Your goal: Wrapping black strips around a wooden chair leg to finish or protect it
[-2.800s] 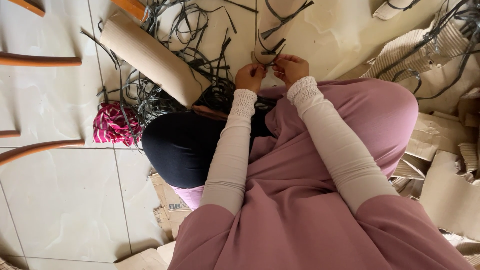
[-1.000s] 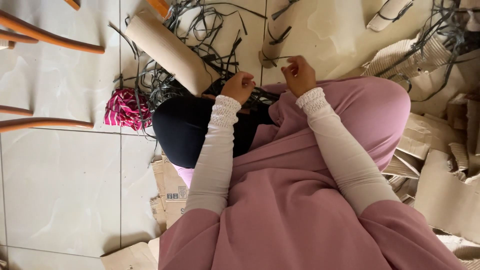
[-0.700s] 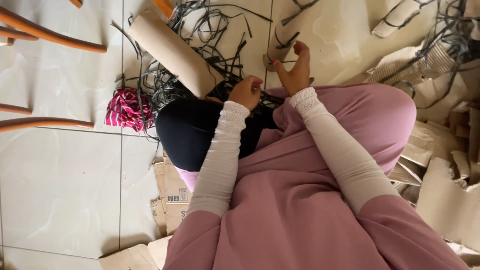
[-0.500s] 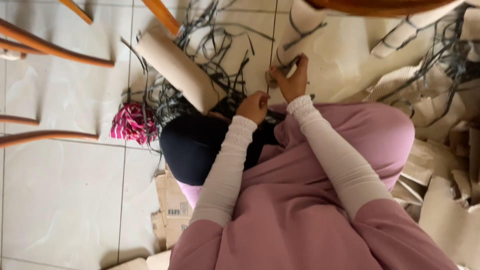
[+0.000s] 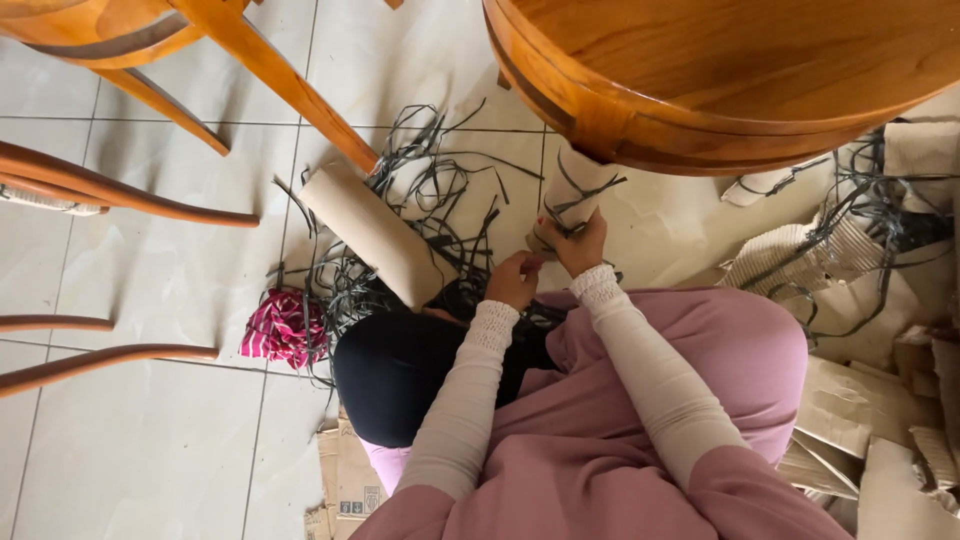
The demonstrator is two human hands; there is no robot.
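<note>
A round wooden table (image 5: 750, 70) fills the upper right; two chair legs (image 5: 270, 75) cross the upper left; one striped cloth (image 5: 285, 328) lies centre left. At centre, a cardboard roll (image 5: 568, 200) is gripped by the right hand (image 5: 580, 245); the left hand (image 5: 513, 280) is curled beside it, its hold not discernible; a second roll (image 5: 375, 235) lies among dark strips (image 5: 430, 190).

Soft even daylight, slight blur

Both hands (image 5: 548, 262) on a small cardboard roll (image 5: 566, 203) wrapped in dark strips (image 5: 440, 215), beneath a round wooden table (image 5: 740, 70)
</note>
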